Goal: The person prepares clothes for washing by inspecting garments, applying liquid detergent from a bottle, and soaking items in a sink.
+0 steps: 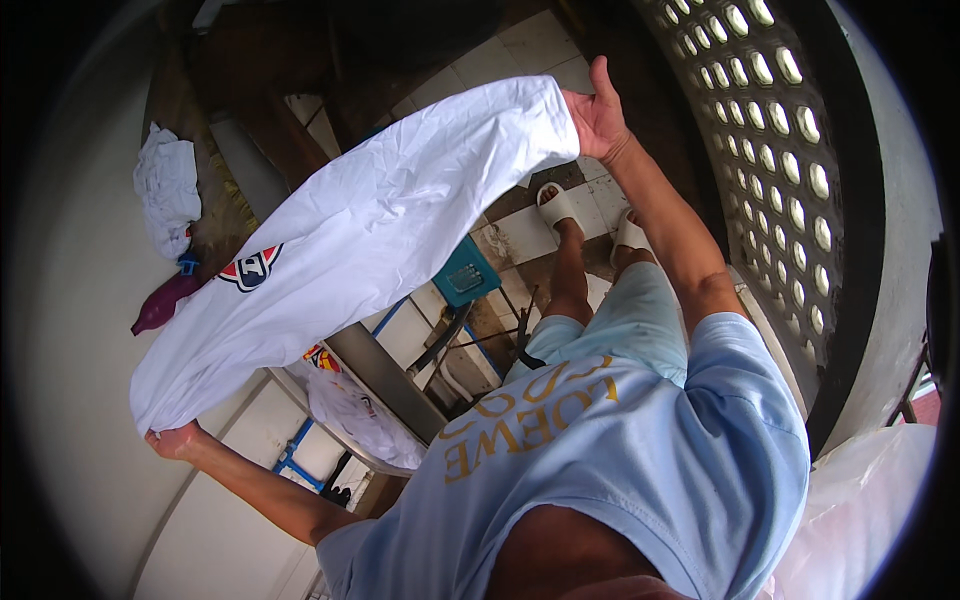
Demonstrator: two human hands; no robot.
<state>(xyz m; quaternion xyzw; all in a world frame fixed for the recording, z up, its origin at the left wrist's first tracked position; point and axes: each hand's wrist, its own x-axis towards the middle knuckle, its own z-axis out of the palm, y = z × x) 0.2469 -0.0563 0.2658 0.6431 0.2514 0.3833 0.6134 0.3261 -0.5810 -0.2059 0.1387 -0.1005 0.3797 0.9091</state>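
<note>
A white shirt (400,200) with a red and navy emblem is stretched out between my two hands, running from lower left to upper right. At its lower left end, my left hand (176,441) is closed on the gathered edge. My right hand (597,122) holds the opposite end, its thumb up and its other fingers partly hidden by the cloth. Below the shirt, another white printed garment (365,415) lies on a light-edged surface. Past its left edge shows a dark purple object (163,305), partly covered.
A crumpled white cloth (168,185) lies at the far left. Beneath the shirt is a teal seat-like piece (467,273), with blue pipes (295,455) at lower left. A wall with rows of oval holes (770,150) rises on the right, above a translucent plastic sheet (860,510).
</note>
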